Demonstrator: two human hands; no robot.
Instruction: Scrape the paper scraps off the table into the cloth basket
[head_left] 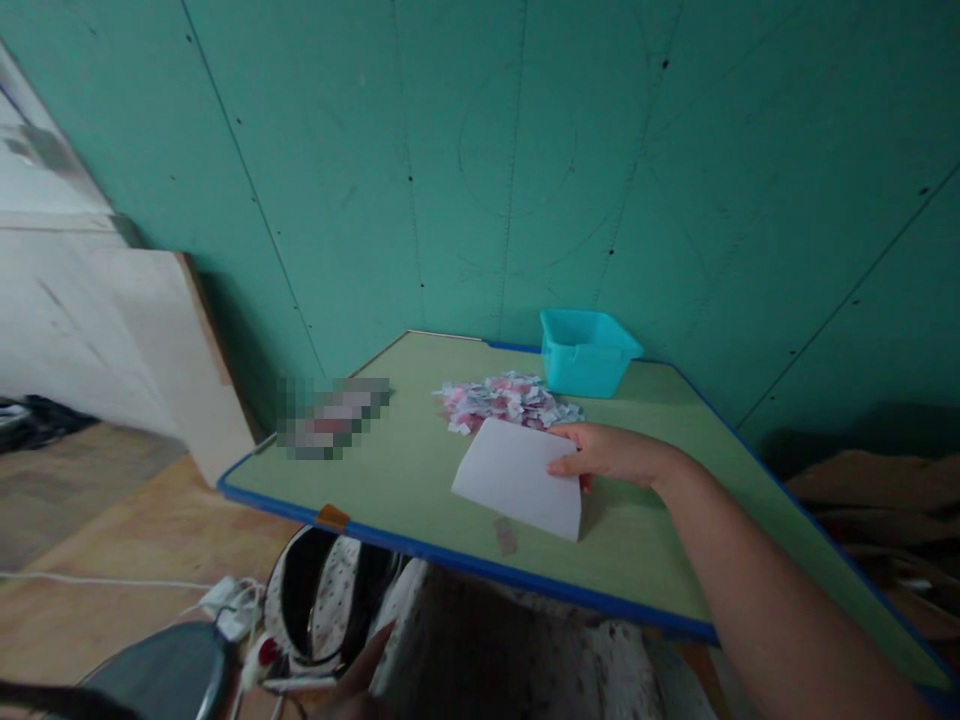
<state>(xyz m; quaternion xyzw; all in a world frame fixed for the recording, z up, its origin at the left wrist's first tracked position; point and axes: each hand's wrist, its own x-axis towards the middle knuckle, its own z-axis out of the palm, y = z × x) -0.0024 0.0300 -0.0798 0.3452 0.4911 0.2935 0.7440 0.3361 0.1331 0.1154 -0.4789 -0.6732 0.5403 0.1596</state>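
A blank white sheet of paper (521, 475) is held over the table by my right hand (574, 452), which grips its right edge between thumb and fingers. Just behind the paper lies a loose pile of small white and pink paper pieces (502, 398). A turquoise plastic bin (589, 358) stands behind the pile, to the right; its contents are hidden. My left hand (364, 665) is low, below the table's front edge, dark and mostly cut off, so its fingers do not show clearly.
The green table (405, 450) has blue-taped edges and backs onto a green wall (450, 180). At its left lies a pixelated item (330, 418). On the floor are a patterned bag (330, 595), a white plug with cords (232, 605) and a round stool (161, 672).
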